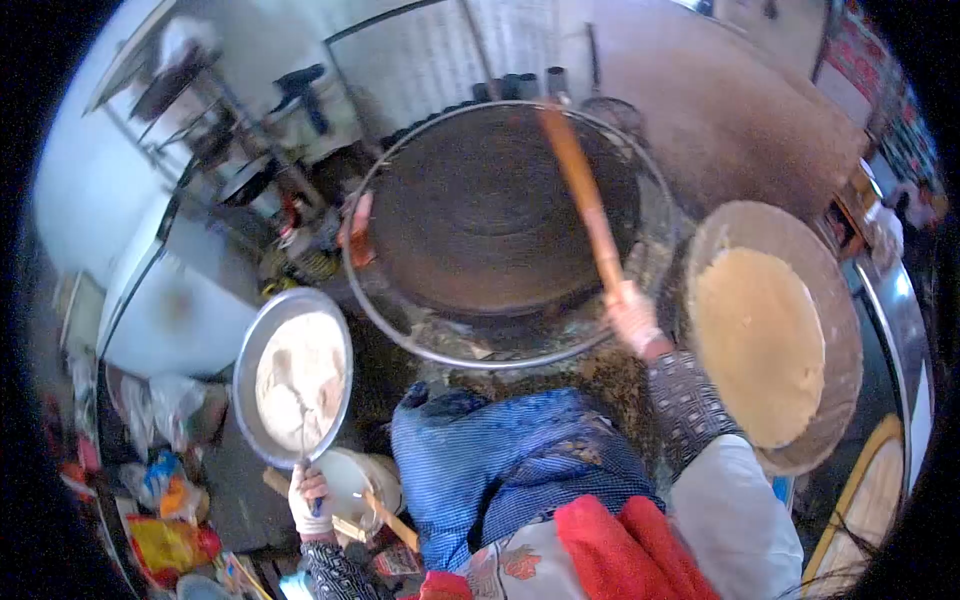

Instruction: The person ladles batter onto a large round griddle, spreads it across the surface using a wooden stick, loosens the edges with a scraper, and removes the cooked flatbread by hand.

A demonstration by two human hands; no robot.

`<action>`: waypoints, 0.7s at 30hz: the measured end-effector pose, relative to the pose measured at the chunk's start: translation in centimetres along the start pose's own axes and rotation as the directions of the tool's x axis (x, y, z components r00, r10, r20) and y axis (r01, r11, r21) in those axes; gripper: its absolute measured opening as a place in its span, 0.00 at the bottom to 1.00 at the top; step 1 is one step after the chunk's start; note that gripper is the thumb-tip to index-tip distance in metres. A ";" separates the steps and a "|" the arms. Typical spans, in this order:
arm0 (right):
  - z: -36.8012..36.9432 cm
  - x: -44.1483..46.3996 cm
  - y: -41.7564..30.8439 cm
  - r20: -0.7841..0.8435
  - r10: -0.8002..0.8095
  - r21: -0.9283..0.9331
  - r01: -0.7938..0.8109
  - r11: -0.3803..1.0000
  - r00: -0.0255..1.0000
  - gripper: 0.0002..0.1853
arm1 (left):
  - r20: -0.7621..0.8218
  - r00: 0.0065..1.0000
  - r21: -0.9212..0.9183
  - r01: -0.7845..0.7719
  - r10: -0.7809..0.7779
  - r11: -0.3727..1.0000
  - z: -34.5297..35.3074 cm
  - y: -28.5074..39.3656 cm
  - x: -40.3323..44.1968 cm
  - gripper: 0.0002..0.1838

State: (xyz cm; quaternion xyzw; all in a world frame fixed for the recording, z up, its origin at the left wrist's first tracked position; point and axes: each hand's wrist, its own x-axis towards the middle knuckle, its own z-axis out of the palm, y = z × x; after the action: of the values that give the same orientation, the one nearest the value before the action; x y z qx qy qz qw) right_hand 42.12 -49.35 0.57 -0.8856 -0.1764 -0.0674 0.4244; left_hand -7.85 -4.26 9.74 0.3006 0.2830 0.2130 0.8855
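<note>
My right hand [632,318] is closed round the near end of a long flat wooden spatula [580,185]. The spatula slants away over a wide dark round griddle [470,230], its far end near the back rim; whether it touches the surface I cannot tell. At lower left my left hand [310,497], whitish as if gloved, is closed on the handle of a spoon [303,440]. The spoon's head is hidden in pale flour or batter [300,375] inside a metal basin [244,400].
A large brown tub [845,370] of yellowish batter [760,345] stands right of the griddle. A white bucket [345,480] with a wooden handle [390,520] across it sits beside my left hand. Plastic bags [175,410] lie far left; a metal rack [225,120] stands behind.
</note>
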 end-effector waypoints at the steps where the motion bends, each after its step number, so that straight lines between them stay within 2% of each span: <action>1: -0.5 0.5 0.8 0.083 0.291 0.448 -0.296 0.843 0.953 0.08 | -0.050 0.993 -0.444 0.073 -0.106 0.893 0.2 0.0 -0.5 0.17; 2: -1.1 0.8 0.0 -0.138 0.175 0.465 -0.093 0.881 0.975 0.07 | -0.031 0.993 -0.405 0.095 -0.118 0.909 -0.4 0.2 -1.1 0.17; 3: -2.6 0.4 -2.5 -0.125 0.264 0.475 -0.176 0.862 0.956 0.06 | -0.015 0.990 -0.365 0.123 -0.138 0.923 -1.3 0.3 -1.3 0.17; 5: -2.0 -2.3 -5.2 -0.021 0.265 0.752 -0.160 0.640 0.964 0.05 | -0.062 0.984 -0.458 0.123 -0.170 0.880 -2.0 0.3 -1.9 0.17; 7: 1.3 -6.5 -5.3 0.371 0.230 0.873 -0.423 0.242 0.899 0.06 | -0.143 0.985 -0.396 0.031 -0.094 0.918 -2.1 -0.2 -1.8 0.14; 9: 2.2 -11.1 -11.7 0.446 0.275 0.701 -0.523 0.484 0.852 0.06 | -0.138 0.987 -0.375 0.028 -0.086 0.926 -2.5 -0.5 -1.3 0.11; 11: 4.7 -12.2 -13.0 0.466 0.213 0.747 -0.511 0.426 0.859 0.05 | -0.084 0.988 -0.382 0.089 -0.131 0.920 -2.1 -0.1 -0.8 0.08; 13: 5.8 -10.8 -13.8 0.365 0.144 0.743 -0.381 0.550 0.920 0.06 | 0.011 0.973 -0.412 0.215 -0.231 0.886 -1.1 0.8 -1.0 0.07; 14: 6.3 -9.7 -13.4 0.215 0.055 0.662 -0.187 0.726 0.975 0.08 | -0.040 0.985 -0.319 0.148 -0.169 0.936 0.5 0.9 -1.3 0.09; 15: 6.8 -8.3 -12.5 0.171 0.047 0.511 -0.129 0.850 0.984 0.12 | -0.082 0.992 -0.222 0.080 -0.101 0.972 2.3 0.8 -1.2 0.11; 16: 6.8 -7.1 -12.3 0.078 0.034 0.388 -0.062 0.920 0.996 0.12 | -0.115 0.993 -0.122 0.012 -0.026 0.992 4.5 0.7 -1.1 0.13; 17: 6.8 -6.1 -11.9 -0.016 0.005 0.249 -0.001 0.969 1.000 0.13 | -0.096 0.995 -0.002 -0.017 0.017 1.000 6.7 0.5 -1.3 0.11; 18: 6.8 -5.4 -11.1 -0.036 -0.019 0.132 0.024 0.991 0.999 0.16 | -0.077 0.995 0.117 -0.049 0.059 0.992 9.3 0.1 -1.6 0.11; 19: 8.1 -4.9 -9.2 0.135 0.293 0.367 -0.322 0.873 0.947 0.20 | -0.054 0.994 0.233 -0.082 0.097 0.969 11.2 -0.3 -1.7 0.12; 20: 7.6 -5.1 -8.5 0.057 0.202 0.046 -0.204 0.978 0.978 0.19 | -0.059 0.993 0.344 -0.078 0.105 0.936 12.6 -0.8 -1.5 0.19; 21: 7.2 -5.3 -7.9 0.015 0.090 -0.287 -0.082 0.954 0.996 0.20 | -0.055 0.992 0.464 -0.073 0.111 0.883 15.5 -1.5 -1.8 0.26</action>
State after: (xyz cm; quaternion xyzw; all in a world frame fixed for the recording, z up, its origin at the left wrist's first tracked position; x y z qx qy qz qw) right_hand 34.10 -40.56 0.34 -0.9454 -0.1320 -0.0611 0.2917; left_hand 0.91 -12.74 19.63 0.5062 0.3463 0.1935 0.7658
